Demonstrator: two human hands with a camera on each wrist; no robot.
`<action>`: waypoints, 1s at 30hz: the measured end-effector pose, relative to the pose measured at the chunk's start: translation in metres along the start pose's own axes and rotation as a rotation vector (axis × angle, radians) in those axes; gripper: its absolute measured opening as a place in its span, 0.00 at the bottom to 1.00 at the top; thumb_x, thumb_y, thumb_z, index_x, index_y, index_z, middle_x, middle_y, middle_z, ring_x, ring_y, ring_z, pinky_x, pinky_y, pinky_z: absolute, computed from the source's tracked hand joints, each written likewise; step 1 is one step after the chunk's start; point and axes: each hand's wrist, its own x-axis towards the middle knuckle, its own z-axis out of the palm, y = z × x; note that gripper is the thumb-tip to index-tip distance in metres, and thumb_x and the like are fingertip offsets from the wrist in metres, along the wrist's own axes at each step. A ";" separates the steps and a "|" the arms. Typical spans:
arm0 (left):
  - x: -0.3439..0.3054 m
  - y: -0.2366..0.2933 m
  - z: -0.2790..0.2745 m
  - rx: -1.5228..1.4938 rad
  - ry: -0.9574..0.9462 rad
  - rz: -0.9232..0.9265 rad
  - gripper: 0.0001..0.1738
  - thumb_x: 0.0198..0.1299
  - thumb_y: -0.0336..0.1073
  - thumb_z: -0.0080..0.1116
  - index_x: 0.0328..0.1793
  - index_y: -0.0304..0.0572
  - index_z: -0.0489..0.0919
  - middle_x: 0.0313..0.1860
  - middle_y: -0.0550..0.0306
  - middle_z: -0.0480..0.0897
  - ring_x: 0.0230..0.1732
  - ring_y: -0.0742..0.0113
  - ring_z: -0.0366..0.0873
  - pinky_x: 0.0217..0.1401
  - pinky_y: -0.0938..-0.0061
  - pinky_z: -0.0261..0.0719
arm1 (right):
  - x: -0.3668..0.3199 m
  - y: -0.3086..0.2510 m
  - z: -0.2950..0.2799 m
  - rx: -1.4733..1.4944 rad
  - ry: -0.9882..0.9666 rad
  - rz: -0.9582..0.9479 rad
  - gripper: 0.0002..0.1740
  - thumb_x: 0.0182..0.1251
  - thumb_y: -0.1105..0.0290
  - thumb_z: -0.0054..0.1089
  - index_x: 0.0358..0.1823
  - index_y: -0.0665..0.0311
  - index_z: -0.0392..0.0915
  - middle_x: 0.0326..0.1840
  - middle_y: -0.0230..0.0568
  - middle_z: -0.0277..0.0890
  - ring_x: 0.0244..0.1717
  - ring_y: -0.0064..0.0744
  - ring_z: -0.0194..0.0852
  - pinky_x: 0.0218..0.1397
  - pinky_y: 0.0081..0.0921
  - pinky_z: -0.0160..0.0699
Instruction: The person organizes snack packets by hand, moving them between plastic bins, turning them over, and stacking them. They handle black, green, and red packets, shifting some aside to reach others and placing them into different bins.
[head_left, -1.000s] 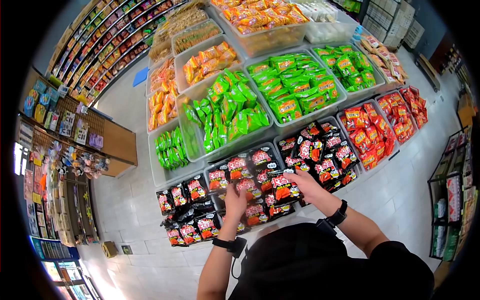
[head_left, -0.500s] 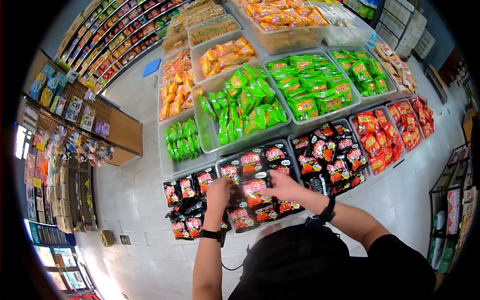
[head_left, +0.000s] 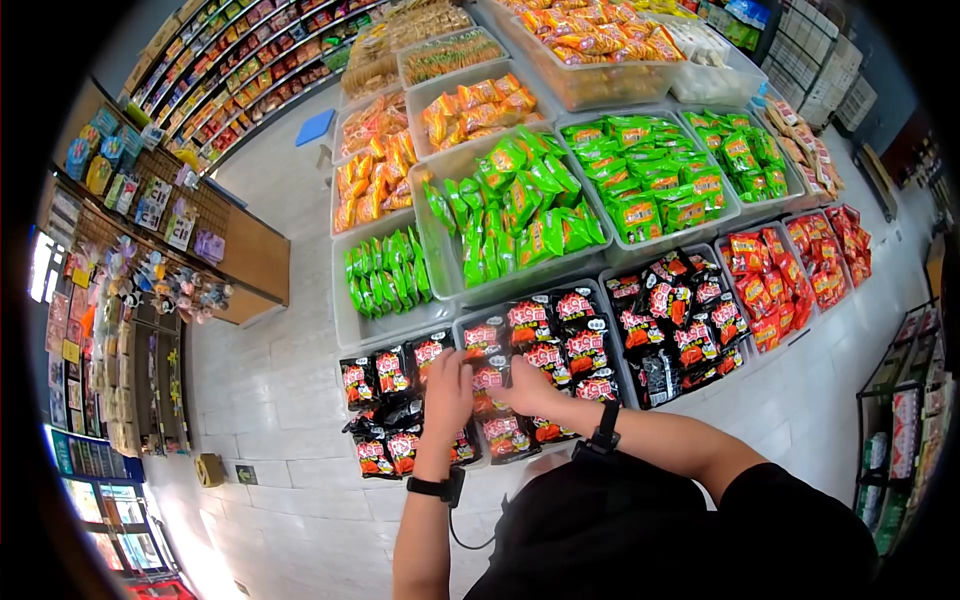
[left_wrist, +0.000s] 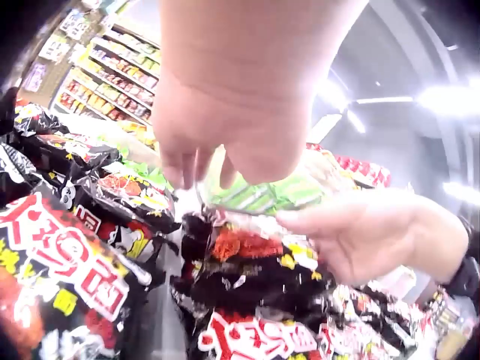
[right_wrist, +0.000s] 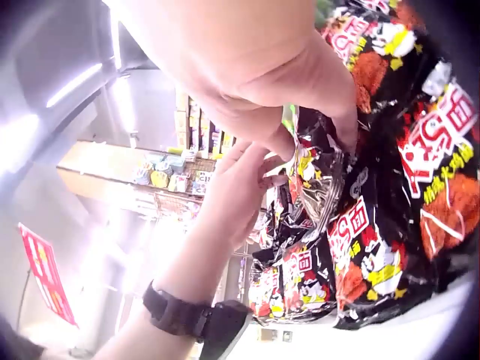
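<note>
In the head view my right hand (head_left: 530, 388) is over a clear tub (head_left: 606, 345) of black snack bags. It pinches one black snack bag (right_wrist: 319, 180) by its edge, thumb on one side and fingers on the other, as the right wrist view shows. My left hand (head_left: 447, 392) hangs at that bag's left side, by the wall between two tubs, fingers pointing down and loosely bent. Seen from the left wrist, its fingertips (left_wrist: 178, 174) are close to the bag's upper edge, and nothing shows held in them. Other black snack bags (head_left: 530, 320) with red and white print lie in rows below.
More black bags (head_left: 392, 372) fill the tub on the left and another tub (head_left: 680, 310) on the right. Behind stand tubs of green bags (head_left: 540, 200) and orange packets (head_left: 475, 108). Red bags (head_left: 765, 280) lie further right. A display rack (head_left: 235, 240) stands left across the floor.
My right hand has moved left and lowered its black snack bag into the row. The left hand has shifted slightly left of the bag, its fingers loosened. The view has turned a little.
</note>
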 end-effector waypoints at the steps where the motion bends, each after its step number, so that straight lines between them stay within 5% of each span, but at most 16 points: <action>1: -0.003 0.017 -0.011 0.016 -0.100 -0.064 0.23 0.68 0.37 0.57 0.67 0.35 0.74 0.70 0.34 0.71 0.70 0.37 0.68 0.72 0.51 0.66 | -0.010 -0.013 -0.008 -0.004 -0.029 0.008 0.35 0.61 0.57 0.70 0.57 0.77 0.66 0.53 0.64 0.76 0.57 0.60 0.76 0.57 0.46 0.77; 3: -0.009 0.031 -0.009 0.052 -0.095 0.011 0.28 0.68 0.38 0.58 0.72 0.38 0.70 0.75 0.35 0.65 0.74 0.36 0.63 0.74 0.49 0.62 | -0.039 -0.041 -0.034 0.055 -0.128 0.027 0.39 0.64 0.58 0.68 0.64 0.81 0.60 0.60 0.72 0.71 0.63 0.64 0.72 0.61 0.48 0.76; 6: -0.016 0.041 0.005 0.121 -0.151 0.093 0.37 0.66 0.45 0.60 0.78 0.40 0.64 0.81 0.35 0.57 0.79 0.33 0.54 0.77 0.42 0.55 | -0.067 -0.023 -0.046 -0.270 0.204 -0.368 0.37 0.66 0.58 0.66 0.65 0.79 0.62 0.65 0.67 0.68 0.65 0.64 0.70 0.64 0.46 0.74; 7: -0.017 0.042 0.013 0.156 -0.162 0.086 0.37 0.67 0.45 0.59 0.78 0.41 0.64 0.81 0.36 0.57 0.79 0.33 0.54 0.77 0.42 0.54 | -0.066 -0.016 -0.055 -0.339 0.147 -0.383 0.40 0.67 0.57 0.64 0.70 0.77 0.60 0.73 0.66 0.59 0.72 0.62 0.62 0.72 0.47 0.67; 10: -0.017 0.039 0.033 0.192 -0.170 0.078 0.35 0.68 0.46 0.57 0.78 0.41 0.65 0.81 0.38 0.57 0.79 0.33 0.53 0.78 0.41 0.53 | -0.050 0.014 -0.055 -0.603 0.292 -0.521 0.43 0.64 0.54 0.65 0.72 0.75 0.59 0.76 0.64 0.57 0.78 0.62 0.52 0.76 0.51 0.60; 11: -0.017 0.037 0.037 0.196 -0.169 0.075 0.35 0.68 0.46 0.56 0.78 0.41 0.65 0.81 0.38 0.58 0.79 0.33 0.53 0.78 0.41 0.53 | -0.046 0.023 -0.053 -0.681 0.226 -0.482 0.44 0.66 0.51 0.62 0.74 0.73 0.59 0.80 0.61 0.52 0.82 0.57 0.44 0.79 0.53 0.51; 21: -0.022 0.043 0.041 0.259 -0.163 0.030 0.33 0.71 0.47 0.52 0.79 0.43 0.65 0.82 0.39 0.56 0.81 0.35 0.50 0.79 0.42 0.50 | -0.038 0.048 -0.047 -0.821 0.283 -0.574 0.40 0.71 0.49 0.55 0.75 0.70 0.60 0.82 0.56 0.51 0.83 0.50 0.45 0.81 0.54 0.43; 26: -0.045 0.071 0.014 0.140 -0.093 0.005 0.49 0.63 0.52 0.62 0.80 0.27 0.54 0.81 0.29 0.52 0.81 0.32 0.47 0.80 0.40 0.45 | -0.037 0.053 -0.073 -0.555 0.618 -0.317 0.39 0.72 0.56 0.54 0.77 0.72 0.55 0.82 0.59 0.50 0.82 0.59 0.44 0.80 0.56 0.44; 30: -0.078 0.072 0.023 0.290 -0.241 0.101 0.55 0.61 0.59 0.63 0.80 0.25 0.52 0.81 0.26 0.50 0.81 0.28 0.45 0.80 0.38 0.44 | -0.023 0.077 -0.075 -0.827 0.542 -0.344 0.39 0.72 0.54 0.55 0.78 0.65 0.57 0.81 0.57 0.50 0.82 0.59 0.45 0.77 0.60 0.49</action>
